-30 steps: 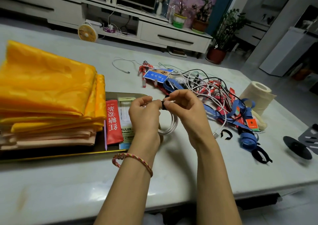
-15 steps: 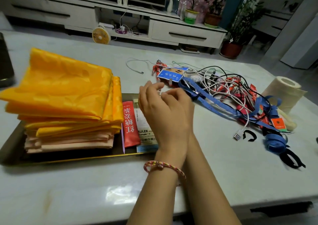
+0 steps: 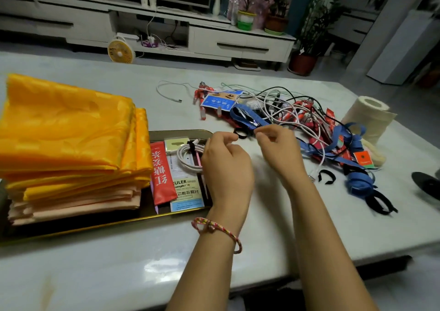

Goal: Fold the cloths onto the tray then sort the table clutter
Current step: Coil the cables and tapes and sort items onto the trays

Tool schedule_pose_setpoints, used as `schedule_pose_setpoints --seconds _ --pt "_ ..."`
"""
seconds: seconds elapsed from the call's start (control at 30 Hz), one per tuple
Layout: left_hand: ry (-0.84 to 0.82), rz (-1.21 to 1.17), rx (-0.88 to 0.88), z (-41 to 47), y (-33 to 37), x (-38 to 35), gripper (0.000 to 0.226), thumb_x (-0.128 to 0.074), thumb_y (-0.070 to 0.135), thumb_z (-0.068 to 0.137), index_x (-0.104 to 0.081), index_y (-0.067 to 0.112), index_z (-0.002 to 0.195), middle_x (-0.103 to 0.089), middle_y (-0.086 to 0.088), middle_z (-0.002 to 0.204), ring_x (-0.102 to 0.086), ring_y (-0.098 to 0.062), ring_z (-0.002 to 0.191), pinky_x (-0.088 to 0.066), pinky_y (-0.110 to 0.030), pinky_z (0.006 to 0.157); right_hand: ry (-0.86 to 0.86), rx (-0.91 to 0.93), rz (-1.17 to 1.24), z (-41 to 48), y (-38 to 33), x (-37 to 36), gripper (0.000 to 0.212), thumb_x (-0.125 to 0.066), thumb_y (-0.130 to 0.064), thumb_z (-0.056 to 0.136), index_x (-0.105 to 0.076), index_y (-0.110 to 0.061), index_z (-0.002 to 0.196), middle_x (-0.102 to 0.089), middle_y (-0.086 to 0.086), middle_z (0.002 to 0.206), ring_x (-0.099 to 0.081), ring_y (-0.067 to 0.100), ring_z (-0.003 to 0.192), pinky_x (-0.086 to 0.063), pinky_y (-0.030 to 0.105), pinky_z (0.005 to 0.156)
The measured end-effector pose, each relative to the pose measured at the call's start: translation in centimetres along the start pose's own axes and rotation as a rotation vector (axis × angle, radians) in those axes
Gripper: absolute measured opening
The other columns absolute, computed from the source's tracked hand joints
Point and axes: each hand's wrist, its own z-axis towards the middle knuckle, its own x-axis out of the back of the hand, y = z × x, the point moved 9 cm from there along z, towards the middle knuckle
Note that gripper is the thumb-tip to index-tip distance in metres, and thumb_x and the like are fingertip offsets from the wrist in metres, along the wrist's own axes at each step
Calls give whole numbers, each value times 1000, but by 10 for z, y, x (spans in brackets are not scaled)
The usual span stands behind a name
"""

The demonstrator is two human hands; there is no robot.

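The folded cloths (image 3: pixel 69 129) sit stacked at the left of the tray (image 3: pixel 95 226) on the counter (image 3: pixel 142 263), and a coiled white cable (image 3: pixel 188 157) lies on packets (image 3: pixel 184 189) at the tray's right end. Over that end the left hand (image 3: pixel 227 168) hovers with fingers curled, though I can't tell whether it holds anything. The right hand (image 3: pixel 279 151) seems to pinch a small black strap (image 3: pixel 242 134) at the edge of the clutter (image 3: pixel 297 113).
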Motion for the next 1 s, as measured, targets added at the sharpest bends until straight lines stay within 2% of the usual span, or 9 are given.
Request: schedule_pose_setpoints --seconds 0.1,0.2,0.27,0.37,0.43,0.63,0.73,0.83,1.0 --pt "-147 20 35 -7 -3 -20 25 -41 -1 88 -62 12 93 -63 -1 94 -53 -17 85 -36 -20 69 74 -100 -61 8 31 49 23 -54 -6 88 -66 -8 108 -62 1 100 -58 16 96 -48 34 89" --pt "-314 47 64 -18 -5 -42 26 -40 2 89 -63 14 92 -65 -3 94 -55 -18 79 -40 -23 65 254 -224 -95 6 61 97 22 -52 0 83 -65 -9 99 -60 0 91 -56 13 79 -45 23 72" --pt "-391 75 73 -24 -4 -51 25 -39 4 90 -62 16 92 -65 -3 97 -57 -15 82 -41 -22 63 347 -312 -95 -1 78 119 22 -52 1 83 -66 -10 96 -61 2 90 -55 14 78 -42 23 71" --pt "-479 93 92 -33 -3 -63 24 -38 6 92 -60 17 94 -65 -4 100 -59 -16 88 -43 -19 63 303 -355 -104 -5 94 124 23 -53 1 83 -68 -6 100 -64 8 96 -53 19 87 -42 31 77" --pt "-501 84 97 -36 -4 -66 24 -39 6 93 -60 17 93 -65 -5 102 -60 -18 90 -44 -22 69 261 -351 -138 -3 97 117 20 -53 -1 84 -68 -5 97 -63 9 93 -53 21 86 -41 31 75" --pt "-486 71 121 -32 -9 -61 24 -38 5 92 -58 18 91 -65 -6 102 -61 -19 90 -46 -24 70 197 -348 -289 2 103 101 15 -49 -8 86 -60 -8 96 -59 12 87 -51 27 78 -34 27 60" --pt "-481 69 123 -31 -10 -60 24 -38 5 93 -58 18 91 -65 -6 101 -61 -18 90 -48 -26 73 203 -312 -401 5 95 96 27 -49 -10 91 -58 -7 116 -61 15 109 -55 34 98 -42 35 76" --pt "-489 78 117 -31 -11 -60 24 -38 6 93 -58 19 92 -65 -6 101 -61 -18 91 -50 -27 76 205 -221 -623 10 84 92 32 -49 -16 94 -57 -10 125 -48 23 124 -43 39 115 -38 42 93" --pt "-479 75 110 -29 -12 -61 24 -38 6 92 -58 19 90 -66 -7 99 -62 -19 88 -50 -28 77 184 -208 -649 18 86 94 20 -57 -22 92 -67 -7 101 -54 21 115 -46 37 110 -39 41 87"
